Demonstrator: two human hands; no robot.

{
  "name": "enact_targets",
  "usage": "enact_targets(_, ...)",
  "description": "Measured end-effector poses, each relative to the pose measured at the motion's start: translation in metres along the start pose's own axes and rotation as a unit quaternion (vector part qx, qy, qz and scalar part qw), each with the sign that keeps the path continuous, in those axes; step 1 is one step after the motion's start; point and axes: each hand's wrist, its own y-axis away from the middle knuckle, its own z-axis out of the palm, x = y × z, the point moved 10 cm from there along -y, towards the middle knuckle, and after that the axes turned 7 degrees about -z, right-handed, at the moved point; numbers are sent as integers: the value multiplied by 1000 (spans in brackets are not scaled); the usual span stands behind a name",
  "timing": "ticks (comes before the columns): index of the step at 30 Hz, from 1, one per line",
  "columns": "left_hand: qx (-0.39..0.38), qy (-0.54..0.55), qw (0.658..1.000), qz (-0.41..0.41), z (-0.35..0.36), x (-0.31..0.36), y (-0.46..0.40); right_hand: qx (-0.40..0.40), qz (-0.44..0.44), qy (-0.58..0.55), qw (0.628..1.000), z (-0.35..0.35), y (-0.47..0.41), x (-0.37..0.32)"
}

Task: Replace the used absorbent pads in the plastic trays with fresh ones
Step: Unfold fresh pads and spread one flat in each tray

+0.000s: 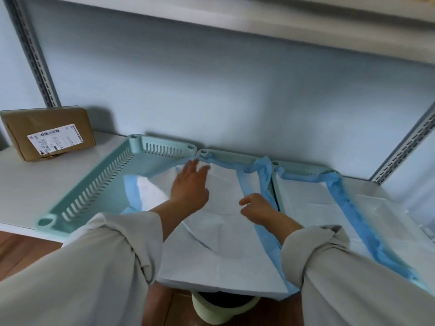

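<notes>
Three pale green plastic trays stand side by side on a white shelf. The left tray (98, 182) has slotted walls, and a white pad (150, 196) with a blue edge lies in its near corner. A large white absorbent pad with blue borders (223, 243) drapes over the middle tray (226, 156) and hangs past the shelf's front edge. My left hand (189, 184) lies flat on this pad with fingers spread and blurred. My right hand (256, 205) rests on the pad near its blue right border, fingers curled. The right tray (306, 169) holds another blue-bordered pad (310, 203).
A brown cardboard parcel (49, 132) with a white label leans at the back left of the shelf (28, 184). A pale green bin (223, 307) stands on the wooden floor below. Slotted metal uprights (37, 57) flank the wall. Clear plastic (386, 208) lies at the right.
</notes>
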Motion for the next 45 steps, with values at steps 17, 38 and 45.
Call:
enact_targets(17, -246, 4, 969, 29, 105, 26, 1, 58, 107, -108, 987, 1, -10, 82)
enact_targets(38, -105, 50, 990, 75, 17, 84, 21, 202, -4, -370, 907, -128, 60, 19)
enact_targets(45, -107, 204, 961, 154, -15, 119, 23, 209, -69, -298, 929, -143, 81, -5)
